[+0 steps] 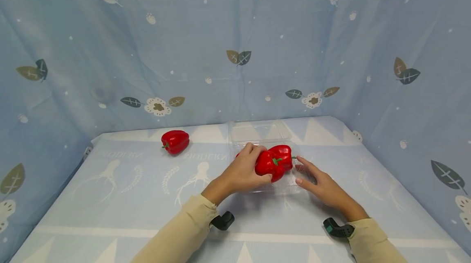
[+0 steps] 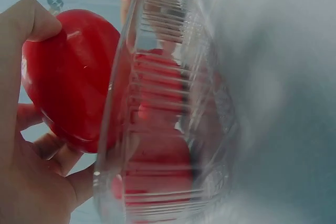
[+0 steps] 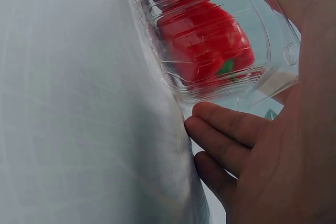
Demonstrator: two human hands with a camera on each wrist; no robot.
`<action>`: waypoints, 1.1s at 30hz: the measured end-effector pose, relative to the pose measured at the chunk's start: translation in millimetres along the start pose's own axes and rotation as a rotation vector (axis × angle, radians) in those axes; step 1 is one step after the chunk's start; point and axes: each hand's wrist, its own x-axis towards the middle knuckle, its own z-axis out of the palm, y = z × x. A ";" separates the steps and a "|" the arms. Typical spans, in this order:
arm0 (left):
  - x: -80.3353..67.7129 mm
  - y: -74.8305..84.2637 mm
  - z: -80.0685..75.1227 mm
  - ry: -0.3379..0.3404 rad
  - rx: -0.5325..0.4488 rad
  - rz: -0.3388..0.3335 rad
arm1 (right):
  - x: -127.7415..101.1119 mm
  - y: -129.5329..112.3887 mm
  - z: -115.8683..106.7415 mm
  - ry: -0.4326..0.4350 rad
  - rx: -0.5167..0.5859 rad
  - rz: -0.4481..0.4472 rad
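Note:
My left hand [image 1: 257, 164] grips a red bell pepper [image 1: 270, 165] and holds it over the near part of a clear plastic clamshell box [image 1: 290, 185]. In the left wrist view this pepper [image 2: 68, 77] is between thumb and fingers, against the box's ribbed wall [image 2: 157, 40]. A second red pepper [image 1: 284, 152] lies in the box just behind it. My right hand [image 1: 305, 171] rests with straight fingers [image 3: 226, 129] against the box's right side [image 3: 273, 51]. A third red pepper [image 1: 175, 141] lies alone on the table at the far left.
The box's open lid [image 1: 259, 131] lies flat behind it, toward the back curtain. A light blue patterned cloth [image 1: 128, 189] covers the table, and blue leaf-print curtains [image 1: 235, 42] close it in on three sides.

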 end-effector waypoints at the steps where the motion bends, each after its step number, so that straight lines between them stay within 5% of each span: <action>1: -0.1 -0.1 1.0 0.000 0.008 0.001 | 0.4 -0.1 0.1 0.000 -0.003 0.002; 16: -0.4 2.5 14.1 -0.007 0.064 -0.036 | 1.6 -0.6 1.3 -0.005 -0.017 0.024; 33: -1.3 10.7 22.3 -0.001 0.279 0.074 | 0.1 -1.0 0.3 -0.004 -0.006 -0.002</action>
